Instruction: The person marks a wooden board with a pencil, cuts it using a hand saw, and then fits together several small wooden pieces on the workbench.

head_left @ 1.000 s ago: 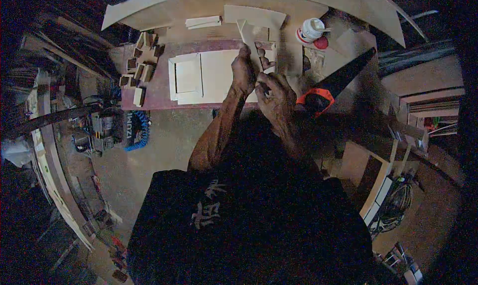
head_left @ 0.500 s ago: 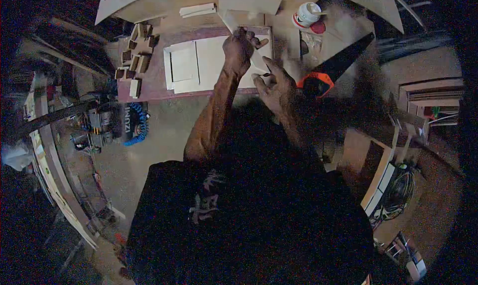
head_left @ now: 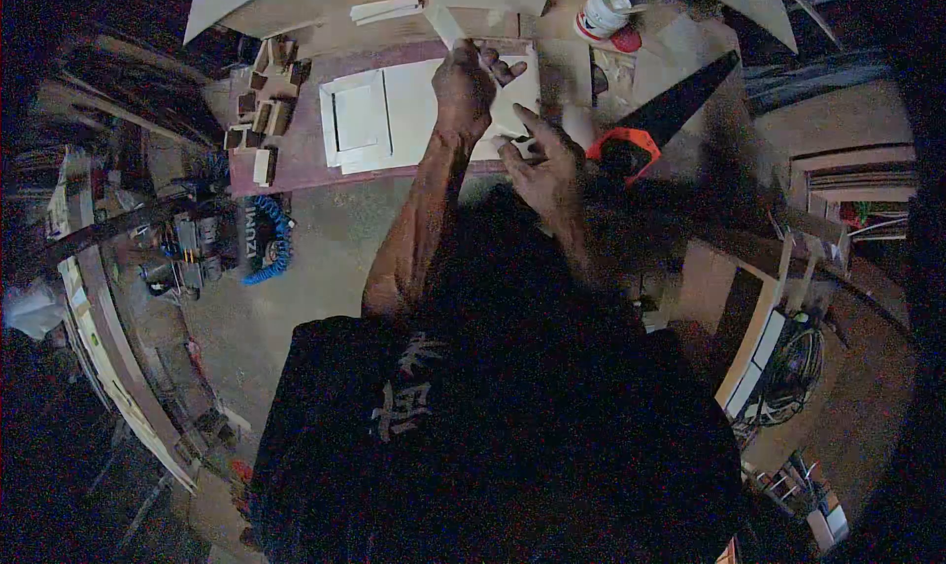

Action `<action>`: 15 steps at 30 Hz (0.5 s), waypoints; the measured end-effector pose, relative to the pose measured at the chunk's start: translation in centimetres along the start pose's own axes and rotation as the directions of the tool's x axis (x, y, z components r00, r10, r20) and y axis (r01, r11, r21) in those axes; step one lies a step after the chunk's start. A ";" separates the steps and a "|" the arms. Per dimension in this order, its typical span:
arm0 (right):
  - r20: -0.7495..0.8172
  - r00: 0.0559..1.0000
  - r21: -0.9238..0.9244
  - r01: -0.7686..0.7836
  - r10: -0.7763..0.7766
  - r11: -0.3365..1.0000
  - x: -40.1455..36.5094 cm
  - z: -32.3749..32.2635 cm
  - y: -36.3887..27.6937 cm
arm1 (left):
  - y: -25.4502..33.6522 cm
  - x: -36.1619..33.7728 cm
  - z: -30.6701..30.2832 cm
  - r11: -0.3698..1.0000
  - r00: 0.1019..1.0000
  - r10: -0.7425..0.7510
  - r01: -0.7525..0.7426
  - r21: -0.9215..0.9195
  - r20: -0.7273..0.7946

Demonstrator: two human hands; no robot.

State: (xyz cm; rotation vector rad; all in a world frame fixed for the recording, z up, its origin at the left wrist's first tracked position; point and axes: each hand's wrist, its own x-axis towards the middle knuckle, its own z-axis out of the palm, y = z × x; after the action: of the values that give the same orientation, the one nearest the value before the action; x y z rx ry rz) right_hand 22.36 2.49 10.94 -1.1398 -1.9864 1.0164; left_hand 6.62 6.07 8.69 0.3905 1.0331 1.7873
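Note:
My left hand [head_left: 465,89] is closed round a narrow pale wood strip [head_left: 445,24], which sticks out past the fist toward the far side of the bench. Below that hand lies a large pale board [head_left: 414,99] with a rectangular frame [head_left: 358,119] at its left end. My right hand [head_left: 545,160] hovers by the board's right end, thumb and forefinger apart and the other fingers curled. The gap between them is dark, and I cannot make out anything held there. Just right of it rests a handsaw [head_left: 631,150] with an orange handle and dark blade.
Several small wood blocks [head_left: 264,118] stand at the bench's left end. A white tub [head_left: 603,14] is at the back right, and stacked thin strips [head_left: 386,9] lie at the back. A blue coiled hose [head_left: 281,244] is below left; a cable coil [head_left: 793,372] is at lower right.
The view has shifted a little, so the bench sits slightly higher. Both hands keep nearly the same pose, and the left still grips the strip.

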 end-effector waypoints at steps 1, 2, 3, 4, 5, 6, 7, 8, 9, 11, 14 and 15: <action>0.033 0.998 0.011 0.052 -0.053 0.999 -0.1 -0.3 0.2 | 0.1 0.0 0.0 1.000 1.000 0.002 -0.002 0.004 -0.005; 0.066 0.992 0.025 0.104 -0.106 0.994 -0.2 -0.8 0.4 | 0.2 -0.2 0.0 1.000 1.000 0.000 0.000 -0.001 -0.013; 0.097 0.982 0.041 0.156 -0.160 0.987 -0.3 -1.2 0.6 | 0.6 -0.4 0.2 1.000 1.000 -0.001 0.001 -0.006 -0.021; 0.137 0.982 0.105 0.118 -0.132 0.987 -0.4 -1.4 0.7 | 1.1 -0.6 0.5 0.999 0.998 -0.037 0.036 -0.035 -0.042; 0.178 0.978 0.166 0.078 -0.108 0.983 -0.5 -1.7 0.7 | 1.6 -0.8 0.9 0.996 0.995 -0.073 0.069 -0.064 -0.062; 0.194 0.975 0.191 0.068 -0.106 0.979 -0.6 -1.7 0.7 | 2.0 -0.9 1.1 0.990 0.991 -0.110 0.102 -0.095 -0.080; 0.210 0.972 0.216 0.057 -0.103 0.975 -0.7 -1.8 0.6 | 1.7 -0.8 0.7 0.995 0.995 -0.086 0.084 -0.059 -0.047; 0.202 0.972 0.207 0.078 -0.121 0.975 -0.7 -1.8 0.6 | 1.1 -0.6 0.0 0.998 0.998 -0.065 0.064 -0.024 -0.014; 0.193 0.971 0.197 0.099 -0.138 0.975 -0.7 -1.7 0.5 | 1.0 -0.6 -0.1 0.997 0.998 -0.068 0.068 -0.048 0.002; 0.216 0.970 0.209 0.062 -0.108 0.976 -0.8 -1.8 0.6 | 0.8 -0.5 -0.3 0.983 0.995 -0.099 0.101 -0.154 0.017; 0.240 0.971 0.226 -0.039 -0.017 0.973 -1.2 -1.3 1.6 | 0.7 -0.5 -0.5 0.957 0.992 -0.122 0.129 -0.259 0.043; 0.246 0.969 0.232 -0.079 0.020 0.970 -1.2 -1.2 1.7 | 0.8 -0.5 -0.4 0.954 0.991 -0.119 0.129 -0.271 0.055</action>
State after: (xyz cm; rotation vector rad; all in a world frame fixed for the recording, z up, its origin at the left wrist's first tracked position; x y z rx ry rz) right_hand 24.58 2.36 9.94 -0.9751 -1.9580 1.4391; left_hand 6.15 5.33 9.16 0.1825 0.7518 1.7718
